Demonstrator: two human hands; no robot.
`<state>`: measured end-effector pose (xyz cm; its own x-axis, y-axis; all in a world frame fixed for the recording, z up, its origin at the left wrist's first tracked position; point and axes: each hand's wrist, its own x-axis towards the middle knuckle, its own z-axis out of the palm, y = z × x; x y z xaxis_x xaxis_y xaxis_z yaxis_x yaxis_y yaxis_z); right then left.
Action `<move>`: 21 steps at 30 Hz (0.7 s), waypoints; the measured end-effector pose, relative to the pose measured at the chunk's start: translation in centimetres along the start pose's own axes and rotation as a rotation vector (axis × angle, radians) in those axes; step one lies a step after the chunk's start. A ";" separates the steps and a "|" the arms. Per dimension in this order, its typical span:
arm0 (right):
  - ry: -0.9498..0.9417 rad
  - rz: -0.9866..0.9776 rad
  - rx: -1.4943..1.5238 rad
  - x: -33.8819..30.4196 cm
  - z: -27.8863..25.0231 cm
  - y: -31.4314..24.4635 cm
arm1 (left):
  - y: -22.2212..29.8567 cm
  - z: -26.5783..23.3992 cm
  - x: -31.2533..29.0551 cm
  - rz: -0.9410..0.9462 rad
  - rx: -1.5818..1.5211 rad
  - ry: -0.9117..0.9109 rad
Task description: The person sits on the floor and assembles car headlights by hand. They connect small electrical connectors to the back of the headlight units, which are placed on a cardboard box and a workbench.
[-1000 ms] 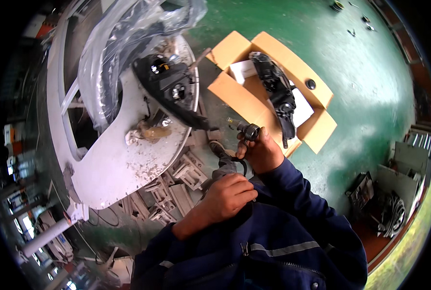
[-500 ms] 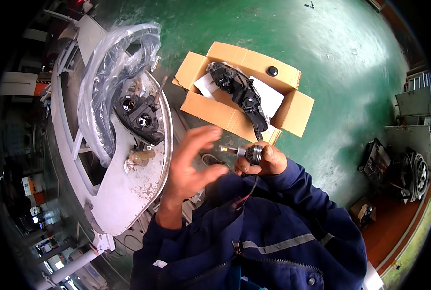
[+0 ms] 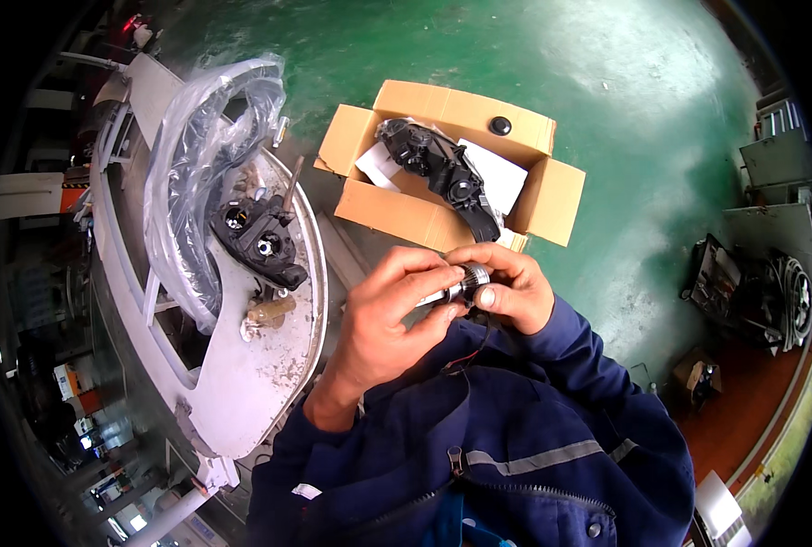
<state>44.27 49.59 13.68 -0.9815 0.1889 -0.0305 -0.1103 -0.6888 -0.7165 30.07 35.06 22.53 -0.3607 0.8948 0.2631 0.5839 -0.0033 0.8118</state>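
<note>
In front of my chest both hands are together on an LED headlight bulb (image 3: 475,277) with a dark ribbed base; a thin cable (image 3: 482,342) hangs down from it. My right hand (image 3: 518,290) grips the ribbed end between thumb and fingers. From the other side, the fingers and thumb of my left hand (image 3: 386,313) close around the bulb's slim end, hiding most of it. Just beyond my hands, a black headlight housing (image 3: 456,185) lies tilted in an open cardboard box (image 3: 406,215).
At left stands a large white panel (image 3: 233,392) carrying another headlight housing (image 3: 265,239), a tan cylindrical piece (image 3: 271,310) and a long part wrapped in clear plastic (image 3: 180,182). A round black cap (image 3: 501,125) rests on the box flap. Coiled hose (image 3: 793,301) lies far right.
My left hand has moved right and closed from an open, spread pose onto the slim end of the bulb. My right hand still holds the ribbed end.
</note>
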 end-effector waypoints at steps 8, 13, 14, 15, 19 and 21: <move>-0.087 0.029 0.273 1.4 0.0 0.9 | 0.9 -1.6 1.7 0.005 -0.002 -0.077; -0.093 0.055 0.417 2.0 0.9 1.2 | 1.0 -2.3 2.8 0.079 0.032 -0.116; -0.107 0.061 0.439 2.1 0.8 1.4 | 1.2 -2.3 3.0 0.076 0.029 -0.116; -0.107 0.070 0.445 2.1 0.8 1.3 | 1.3 -2.3 3.2 0.072 0.026 -0.115; -0.142 0.105 0.509 2.3 0.7 1.5 | 1.4 -2.5 3.3 0.045 0.031 -0.131; -0.147 0.114 0.540 2.3 0.8 1.5 | 1.4 -2.4 3.3 0.046 0.035 -0.135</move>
<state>41.70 48.42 13.04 -0.9991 0.0201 0.0380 -0.0292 -0.9664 -0.2554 27.95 36.90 25.78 -0.2334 0.9460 0.2248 0.6231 -0.0320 0.7815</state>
